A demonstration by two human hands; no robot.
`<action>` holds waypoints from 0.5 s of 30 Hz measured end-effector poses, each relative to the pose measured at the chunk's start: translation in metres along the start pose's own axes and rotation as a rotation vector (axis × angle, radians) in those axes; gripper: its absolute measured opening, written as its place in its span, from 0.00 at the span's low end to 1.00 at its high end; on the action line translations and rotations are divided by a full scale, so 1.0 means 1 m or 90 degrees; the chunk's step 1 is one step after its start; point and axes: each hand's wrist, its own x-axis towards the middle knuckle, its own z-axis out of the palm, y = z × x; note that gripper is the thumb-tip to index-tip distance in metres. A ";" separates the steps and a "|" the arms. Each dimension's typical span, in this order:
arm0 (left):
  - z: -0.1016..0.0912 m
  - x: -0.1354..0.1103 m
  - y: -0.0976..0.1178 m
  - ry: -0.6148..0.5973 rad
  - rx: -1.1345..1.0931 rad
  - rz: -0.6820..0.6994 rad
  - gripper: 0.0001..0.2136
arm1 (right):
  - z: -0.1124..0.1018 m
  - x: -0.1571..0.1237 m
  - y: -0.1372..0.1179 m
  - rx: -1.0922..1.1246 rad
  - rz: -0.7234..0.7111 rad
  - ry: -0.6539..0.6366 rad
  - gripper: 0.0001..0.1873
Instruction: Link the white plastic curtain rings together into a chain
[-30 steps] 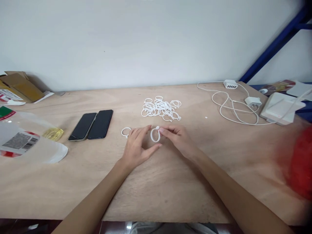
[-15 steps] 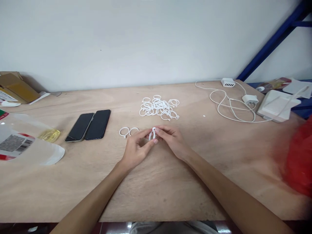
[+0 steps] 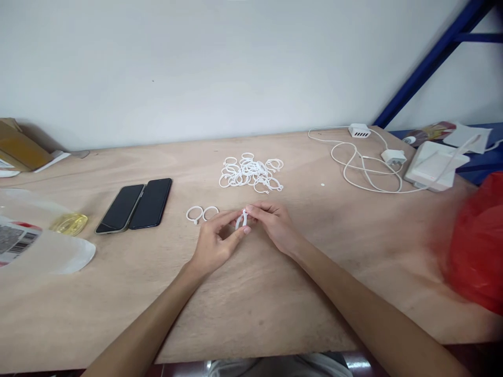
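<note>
The wooden desk (image 3: 275,303) is carrying everything. Two black phones (image 3: 133,205) are lying side by side, well to the left of the pile of rings (image 3: 249,173). Just in front of that pile, nearer the person, the left hand (image 3: 214,243) and right hand (image 3: 275,226) are meeting, the fingertips of both pinching one white ring (image 3: 242,220), which is standing on edge between them. Two loose rings (image 3: 201,213) are lying flat, touching each other, front-left of the pile.
</note>
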 end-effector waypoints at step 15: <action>0.002 -0.002 -0.012 0.096 0.258 0.069 0.21 | -0.045 0.021 0.030 -0.716 -0.245 0.142 0.11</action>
